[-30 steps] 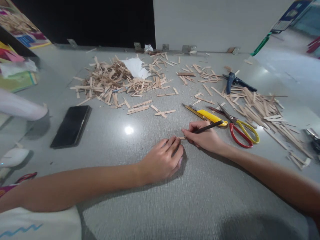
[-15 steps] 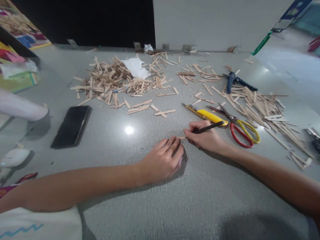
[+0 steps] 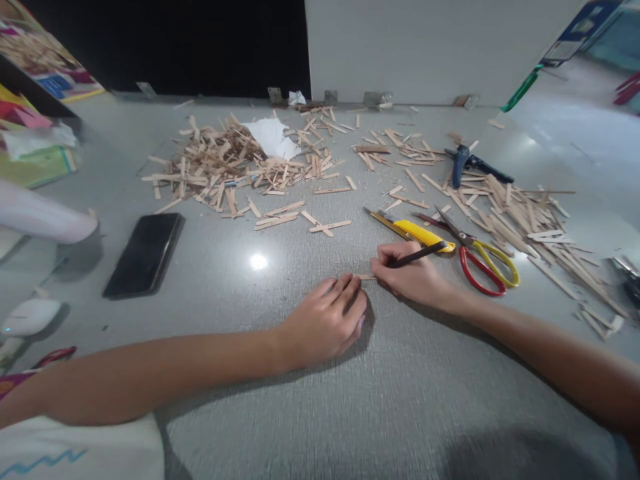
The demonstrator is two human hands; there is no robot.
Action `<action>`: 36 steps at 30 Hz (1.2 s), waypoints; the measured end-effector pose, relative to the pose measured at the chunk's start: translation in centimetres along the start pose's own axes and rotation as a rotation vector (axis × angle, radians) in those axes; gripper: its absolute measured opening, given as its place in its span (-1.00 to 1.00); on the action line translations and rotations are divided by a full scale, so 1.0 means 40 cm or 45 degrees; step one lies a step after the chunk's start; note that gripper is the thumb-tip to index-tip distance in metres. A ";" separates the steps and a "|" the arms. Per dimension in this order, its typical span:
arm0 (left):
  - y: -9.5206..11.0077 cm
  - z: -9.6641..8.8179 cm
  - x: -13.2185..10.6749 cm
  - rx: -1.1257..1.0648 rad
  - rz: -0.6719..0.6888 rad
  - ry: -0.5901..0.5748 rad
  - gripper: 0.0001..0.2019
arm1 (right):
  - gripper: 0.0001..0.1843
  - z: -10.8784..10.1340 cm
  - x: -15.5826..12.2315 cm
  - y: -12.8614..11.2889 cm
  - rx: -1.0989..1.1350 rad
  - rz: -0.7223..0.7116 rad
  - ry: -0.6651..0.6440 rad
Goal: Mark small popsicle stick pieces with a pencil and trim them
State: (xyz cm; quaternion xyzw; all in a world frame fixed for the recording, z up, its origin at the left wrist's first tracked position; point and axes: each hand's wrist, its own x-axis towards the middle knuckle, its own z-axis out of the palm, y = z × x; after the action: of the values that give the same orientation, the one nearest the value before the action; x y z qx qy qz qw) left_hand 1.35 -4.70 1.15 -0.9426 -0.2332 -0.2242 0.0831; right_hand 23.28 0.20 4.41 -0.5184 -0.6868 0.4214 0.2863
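A small wooden stick lies on the grey table between my two hands, its ends hidden by fingers. My left hand presses it down with bent fingertips held together. In my right hand is a dark pen, gripped in a writing hold and slanting up to the right. The pen's tip is hidden behind the fingers, close to the stick. Just beyond my right hand lie a yellow utility knife and scissors with one red and one yellow handle loop.
A big heap of wooden sticks with a torn white paper lies at the back left. More sticks spread at the right, beside dark blue pliers-like tools. A black phone rests at left. A panel stands behind.
My right hand has slid very slightly to the right with the pen, baring a little more of the stick. My left hand stays in place.
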 end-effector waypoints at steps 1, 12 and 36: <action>0.000 0.001 0.000 -0.007 -0.003 -0.003 -0.67 | -0.59 0.000 0.000 0.000 -0.002 0.002 0.003; -0.002 0.004 0.001 0.022 -0.008 0.008 -0.67 | -0.50 0.011 -0.002 0.009 0.198 0.058 -0.002; 0.002 0.000 0.002 0.036 -0.008 0.030 -0.67 | -0.43 0.012 0.003 0.016 0.205 0.066 -0.054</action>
State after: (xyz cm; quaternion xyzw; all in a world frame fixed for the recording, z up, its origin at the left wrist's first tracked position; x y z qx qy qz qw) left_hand 1.45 -4.72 1.18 -0.9379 -0.2384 -0.2322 0.0983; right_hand 23.13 0.26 3.59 -0.5022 -0.6430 0.4935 0.3013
